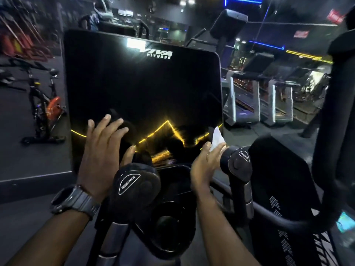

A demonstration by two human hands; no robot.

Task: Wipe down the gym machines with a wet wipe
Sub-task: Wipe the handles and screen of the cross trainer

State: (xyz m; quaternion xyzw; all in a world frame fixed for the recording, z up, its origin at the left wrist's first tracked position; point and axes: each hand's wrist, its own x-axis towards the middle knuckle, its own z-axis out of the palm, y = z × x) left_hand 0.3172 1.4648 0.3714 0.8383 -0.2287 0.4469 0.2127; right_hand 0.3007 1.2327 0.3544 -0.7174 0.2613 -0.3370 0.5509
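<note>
While left hand lies flat on one screen, right hand pinches one wipe.

A single head-worn view looks forward and slightly down from close behind the person's two raised arms, with wide-angle bending at the edges. It faces the dark console screen of a cardio machine, which fills the centre just beyond the left hand and right hand. The resistance grips sit nearest the lens, below the hands. Left of the left hand the view reaches a spin bike; right of the right hand, treadmills farther off.
</note>
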